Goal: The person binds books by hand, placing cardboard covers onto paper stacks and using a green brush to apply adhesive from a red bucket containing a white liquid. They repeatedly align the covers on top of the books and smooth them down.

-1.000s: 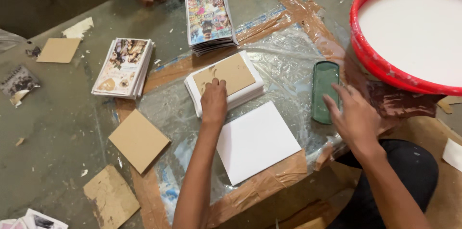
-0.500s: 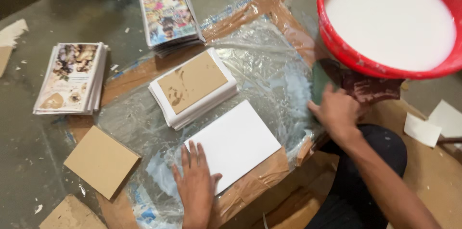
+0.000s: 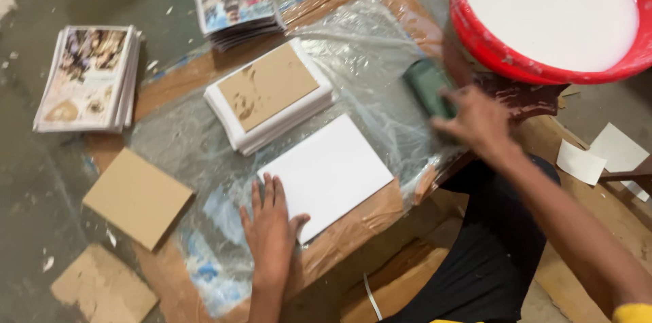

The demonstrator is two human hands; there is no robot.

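The left hand (image 3: 270, 231) lies flat, fingers spread, on the edge of the white sheet (image 3: 328, 175) over the plastic. Further away, the right hand (image 3: 475, 120) closes around the green roller (image 3: 428, 86) beside the red basin (image 3: 499, 51).

Open strip of plastic sheet (image 3: 183, 153) between white sheet (image 3: 329, 173) and cardboard piece (image 3: 138, 197), left hand (image 3: 270, 231) sits at its near end. Stack of white sheets (image 3: 268, 95) blocks the far side, touching-close to the white sheet's far edge. Red basin (image 3: 550, 14) walls off far right; right hand (image 3: 475, 119) on green roller (image 3: 426, 85) fills the gap beside it. Photo stacks (image 3: 88, 75) crowd far left
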